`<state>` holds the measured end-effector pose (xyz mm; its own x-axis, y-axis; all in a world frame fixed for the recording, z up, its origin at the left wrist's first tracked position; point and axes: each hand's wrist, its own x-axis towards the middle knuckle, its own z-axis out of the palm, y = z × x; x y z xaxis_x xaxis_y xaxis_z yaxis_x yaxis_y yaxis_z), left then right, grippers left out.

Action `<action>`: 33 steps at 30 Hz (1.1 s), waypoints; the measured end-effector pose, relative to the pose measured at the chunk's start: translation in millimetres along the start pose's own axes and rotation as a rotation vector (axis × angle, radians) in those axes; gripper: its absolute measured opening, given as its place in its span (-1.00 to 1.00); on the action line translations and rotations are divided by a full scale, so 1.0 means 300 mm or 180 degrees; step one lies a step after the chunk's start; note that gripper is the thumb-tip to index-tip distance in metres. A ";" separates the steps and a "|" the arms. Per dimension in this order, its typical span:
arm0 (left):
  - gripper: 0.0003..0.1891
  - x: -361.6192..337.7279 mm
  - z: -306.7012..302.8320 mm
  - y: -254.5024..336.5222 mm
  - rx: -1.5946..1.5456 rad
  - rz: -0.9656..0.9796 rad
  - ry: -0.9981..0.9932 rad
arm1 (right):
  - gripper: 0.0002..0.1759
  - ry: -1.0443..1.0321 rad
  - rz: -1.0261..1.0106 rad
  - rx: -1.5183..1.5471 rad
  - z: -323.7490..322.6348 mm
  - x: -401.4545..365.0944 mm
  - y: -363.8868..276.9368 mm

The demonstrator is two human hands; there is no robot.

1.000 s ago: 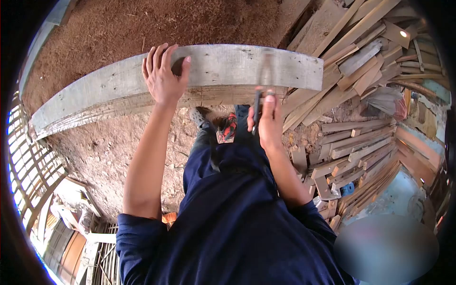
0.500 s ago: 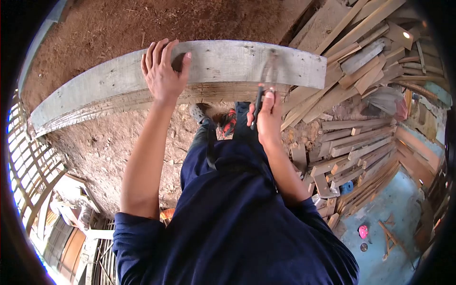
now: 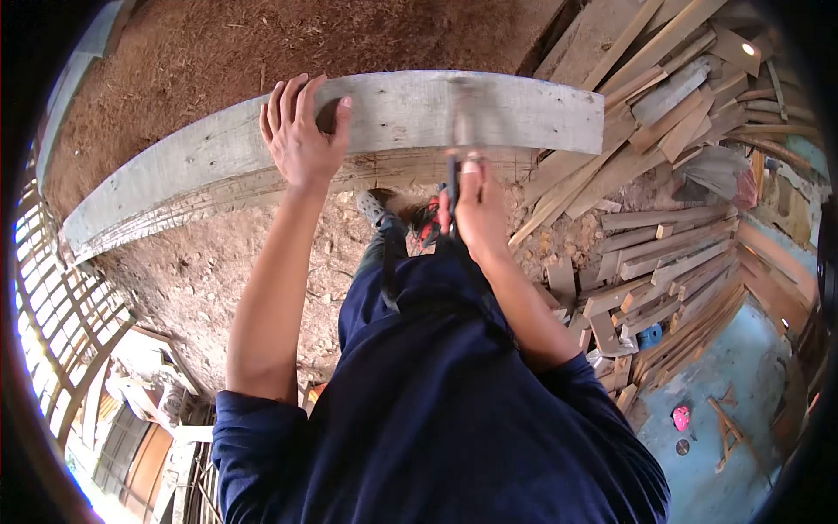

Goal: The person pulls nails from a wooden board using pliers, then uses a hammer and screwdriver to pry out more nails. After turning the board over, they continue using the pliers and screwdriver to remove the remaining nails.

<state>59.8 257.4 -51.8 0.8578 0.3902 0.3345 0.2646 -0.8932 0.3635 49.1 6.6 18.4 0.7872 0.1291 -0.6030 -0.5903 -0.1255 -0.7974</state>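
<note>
A long pale wooden board [image 3: 384, 113] spans the view in front of me, bowed by the lens. My left hand [image 3: 301, 127] rests on its face left of the middle, fingers stretched to the far edge and thumb spread. My right hand [image 3: 480, 205] is closed around a hand tool [image 3: 453, 175] with a black handle and a reddish part beside it. The tool's metal front end is smeared by motion over the board's right part, so I cannot tell its exact kind. Rough brown wood [image 3: 410, 164] shows along the board's near side.
Stacked planks and offcuts [image 3: 672, 105] lie at the right, with more strips [image 3: 672, 262] below them. Brown shavings [image 3: 349, 35] cover the ground beyond the board. A lattice [image 3: 61, 306] stands at the left. A pink object [image 3: 681, 417] lies on the blue floor [image 3: 742, 384].
My right hand and the tool have moved left along the board, the tool now pointing more straight ahead. My left hand stays in place on the board.
</note>
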 end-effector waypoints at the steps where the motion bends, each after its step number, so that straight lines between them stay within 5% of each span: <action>1: -0.48 0.000 -0.001 0.003 0.0012 -0.0003 0.0020 | -0.57 -0.0450 0.0082 -0.0386 -0.001 -0.012 -0.004; 5: -0.48 0.004 -0.002 0.005 0.0014 -0.0013 0.0041 | -0.55 0.0120 0.0012 -0.0011 0.059 -0.022 0.024; 9: -0.46 0.002 -0.003 0.001 0.0122 -0.0016 -0.0016 | -0.57 -0.0297 0.0121 0.0145 0.021 -0.021 -0.002; 11: -0.47 0.003 -0.009 0.002 0.0143 -0.0026 -0.0060 | -0.57 0.0701 -0.0121 0.0575 -0.027 0.019 -0.017; 23: -0.49 0.001 -0.009 0.001 0.0130 -0.0019 -0.0018 | -0.58 0.0419 -0.0439 -0.0830 -0.071 -0.014 -0.067; 27: -0.48 -0.004 -0.011 0.001 0.0127 -0.0045 -0.0072 | -0.59 -0.0156 -0.0814 -0.2429 -0.091 0.015 -0.055; 28: -0.48 -0.004 -0.011 0.000 0.0127 -0.0034 -0.0069 | -0.60 0.0243 -0.0254 -0.1964 -0.096 0.021 -0.053; 29: -0.48 0.001 -0.008 -0.002 0.0131 -0.0033 -0.0047 | -0.60 0.0246 -0.0265 -0.1984 -0.116 0.035 -0.074; 31: -0.48 0.005 -0.007 -0.003 0.0114 -0.0047 -0.0001 | -0.71 0.1265 -0.0141 -0.1235 -0.164 0.060 -0.143; 33: -0.49 0.004 -0.004 -0.005 0.0066 -0.0029 0.0005 | -0.73 0.1227 -0.0285 -0.1274 -0.215 0.056 -0.166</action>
<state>60.0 259.4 -50.9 0.8547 0.3986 0.3326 0.2813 -0.8941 0.3485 103.2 -48.4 49.3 0.8838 -0.2030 -0.4216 -0.4635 -0.5038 -0.7289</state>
